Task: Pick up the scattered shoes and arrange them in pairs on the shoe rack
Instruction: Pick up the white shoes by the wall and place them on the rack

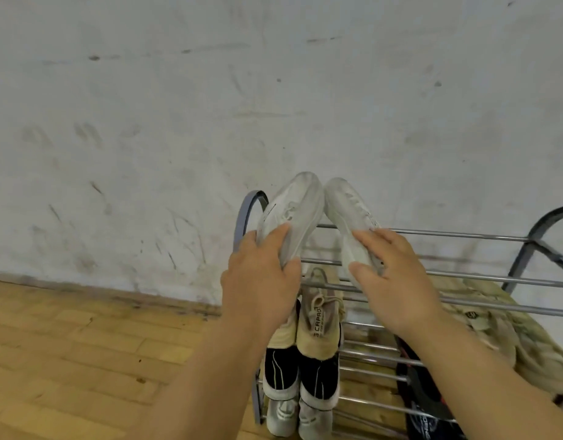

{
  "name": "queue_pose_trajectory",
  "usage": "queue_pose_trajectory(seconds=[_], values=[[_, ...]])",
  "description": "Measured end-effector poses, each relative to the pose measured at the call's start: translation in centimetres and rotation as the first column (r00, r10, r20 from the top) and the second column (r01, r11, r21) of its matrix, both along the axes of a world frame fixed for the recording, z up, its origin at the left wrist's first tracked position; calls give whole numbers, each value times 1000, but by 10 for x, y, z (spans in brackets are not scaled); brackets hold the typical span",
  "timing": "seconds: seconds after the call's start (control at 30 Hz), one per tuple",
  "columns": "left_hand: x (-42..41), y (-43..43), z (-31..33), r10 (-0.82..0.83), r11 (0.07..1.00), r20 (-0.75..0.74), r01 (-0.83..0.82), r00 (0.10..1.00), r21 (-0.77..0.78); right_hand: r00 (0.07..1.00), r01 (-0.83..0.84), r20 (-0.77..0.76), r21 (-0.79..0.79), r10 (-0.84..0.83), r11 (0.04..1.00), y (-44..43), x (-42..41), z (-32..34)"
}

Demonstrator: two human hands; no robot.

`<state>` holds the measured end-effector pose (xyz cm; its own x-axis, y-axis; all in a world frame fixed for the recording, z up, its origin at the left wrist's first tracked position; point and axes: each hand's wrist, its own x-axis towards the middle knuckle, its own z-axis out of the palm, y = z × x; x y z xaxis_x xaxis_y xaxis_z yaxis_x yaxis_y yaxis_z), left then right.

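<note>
Two white shoes (292, 214), one per hand, over rack (464, 238) holding seven shoes.

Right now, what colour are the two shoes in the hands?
White, slightly greyed, both shoes; head view, above the rack's top rails.

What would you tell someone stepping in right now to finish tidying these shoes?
Left hand grips one white shoe; right hand grips its partner. Both are over the left end of the shoe rack, top tier, toes toward the wall.
Done: beige pair, black pair and another white pair sit on lower tiers.
Left: set this pair down side by side, then let go.
</note>
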<state>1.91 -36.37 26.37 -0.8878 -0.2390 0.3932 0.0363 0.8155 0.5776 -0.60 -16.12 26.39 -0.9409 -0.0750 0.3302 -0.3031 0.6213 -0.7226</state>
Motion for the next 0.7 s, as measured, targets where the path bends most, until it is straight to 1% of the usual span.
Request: queue_pose_trajectory(seconds=[0.1, 0.17, 0.23, 0.37, 0.47, 0.57, 0.7], values=[[-20, 9, -2, 54, 997, -13, -54, 998, -51, 998, 43, -56, 76, -39, 996, -7, -14, -6], [-31, 11, -7, 97, 987, 28, -93, 995, -129, 1000, 15, -11, 122, -14, 992, -12, -23, -12], [-37, 11, -8, 100, 974, 34, -91, 994, -208, 999, -22, 46, 166, 15, 986, -13, -30, -19], [-35, -6, -4, 26, 973, -9, -28, 1000, -230, 996, -27, 90, 180, 11, 983, -6, -36, -22], [-29, -22, -5, -70, 960, 32, 76, 997, -271, 997, -37, 67, 216, 23, 976, -3, -37, -22], [-22, -32, -8, -174, 932, 83, 191, 981, -309, 998, -42, 59, 217, 30, 975, -5, -37, -21], [-15, -37, -13, -265, 919, 110, 286, 958, -273, 1000, -19, 28, 220, 13, 975, -7, -34, -22]])
